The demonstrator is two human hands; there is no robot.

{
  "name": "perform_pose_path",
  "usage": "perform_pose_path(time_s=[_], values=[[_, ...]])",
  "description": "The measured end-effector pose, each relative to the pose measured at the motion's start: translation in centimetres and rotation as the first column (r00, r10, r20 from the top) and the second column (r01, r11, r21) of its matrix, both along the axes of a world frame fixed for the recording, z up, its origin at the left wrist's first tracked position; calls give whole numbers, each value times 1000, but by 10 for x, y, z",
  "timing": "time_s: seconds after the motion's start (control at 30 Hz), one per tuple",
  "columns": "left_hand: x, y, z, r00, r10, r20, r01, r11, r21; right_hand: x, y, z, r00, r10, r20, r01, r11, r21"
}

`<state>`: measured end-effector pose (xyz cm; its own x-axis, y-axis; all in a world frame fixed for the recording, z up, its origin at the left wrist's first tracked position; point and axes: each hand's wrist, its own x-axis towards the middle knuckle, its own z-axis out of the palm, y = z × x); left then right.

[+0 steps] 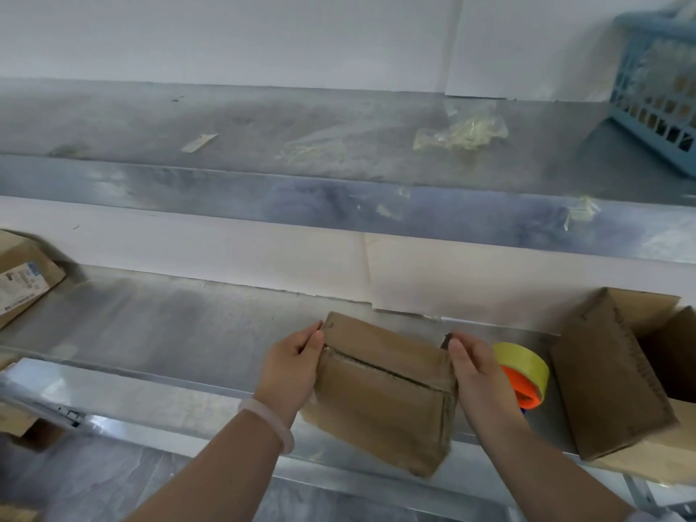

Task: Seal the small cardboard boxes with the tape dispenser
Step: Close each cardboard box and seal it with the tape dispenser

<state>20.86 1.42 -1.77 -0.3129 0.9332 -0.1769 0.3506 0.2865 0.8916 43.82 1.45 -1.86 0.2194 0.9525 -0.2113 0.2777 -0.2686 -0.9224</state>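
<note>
Small cardboard box point(384, 389) held tilted between both hands at the front edge of the tabletop point(169, 325). Flaps closed along a dark seam; can't tell if it's taped. Left hand point(290, 371) grips the left end, right hand point(478, 378) the right end. Tape dispenser point(523, 374) sits just beside the right hand. Likely the positioning step; next, free the right hand for the dispenser.

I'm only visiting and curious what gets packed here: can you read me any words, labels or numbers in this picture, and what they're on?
Nothing can be read for certain.
The white label on the cardboard box at far left: printed lines, too blurred to read.
The orange core of the tape roll: dark marks, too blurred to read.
The small box being held: no print visible.
</note>
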Motion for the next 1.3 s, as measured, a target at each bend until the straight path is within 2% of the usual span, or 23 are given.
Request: perform_pose_path(time_s=[0.07, 0.13, 0.2, 0.3, 0.5, 0.57, 0.63, 0.67, 0.7, 0.77, 0.83, 0.9, 0.93, 0.97, 1.1, 1.17, 1.23, 1.3], values=[[3, -5, 0, 995, 92, 40, -94, 995, 42, -5, 2, 4, 1000, 13, -10, -13, 1000, -14], [4, -10, -2, 991, 115, 64, -119, 992, 49, -11, 3, 3, 991, 132, -3, -132, 987, -87], [5, -13, -3, 994, 76, 82, -79, 996, 31, -19, 2, 3, 973, 232, -1, -231, 965, -122], [1, -10, -4, 993, 3, 120, -1, 1000, -15, -21, 6, 5, 969, 245, 25, -240, 964, -115], [-6, 0, -11, 989, -147, -33, 146, 989, -29, -15, 17, 4, 930, 344, 129, -321, 932, -170], [-7, -1, -14, 967, -183, -178, 183, 983, -17, -15, 17, 1, 906, 362, 218, -334, 930, -157], [-11, -2, -15, 856, -220, -469, 318, 938, 141, -14, 18, -5, 848, 364, 385, -346, 931, -119], [-14, 0, -15, 746, -252, -616, 449, 874, 187, -14, 18, -6, 793, 348, 499, -365, 929, -68], [-15, 1, -17, 616, -300, -728, 585, 794, 167, -13, 18, -6, 730, 316, 606, -401, 916, 6], [-15, 3, -18, 396, -392, -830, 737, 675, 32, -13, 18, -4, 605, 286, 743, -543, 831, 122], [-13, 5, -17, 295, -408, -864, 760, 649, -47, -13, 18, -4, 400, 344, 850, -716, 696, 55], [-13, 5, -18, 240, -412, -879, 746, 658, -105, -11, 18, -6, 185, 377, 908, -782, 616, -97], [-13, 5, -18, 236, -417, -877, 730, 672, -123, -11, 17, -2, 132, 398, 908, -778, 610, -154], [-13, 5, -18, 250, -420, -873, 708, 694, -131, -11, 17, 1, 127, 418, 900, -769, 615, -177], [-7, 4, -16, 301, -421, -856, 605, 778, -170, -17, 18, 3, 171, 397, 902, -655, 729, -197], [-3, 6, -13, 348, -420, -838, 613, 778, -136, -19, 20, -2, 204, 375, 904, -665, 731, -153], [-1, 10, -11, 494, -448, -745, 583, 806, -98, -19, 23, -7, 314, 397, 863, -659, 745, -103], [3, 13, -9, 719, -398, -569, 484, 875, -1, -21, 25, -5, 474, 390, 790, -579, 814, -54]])
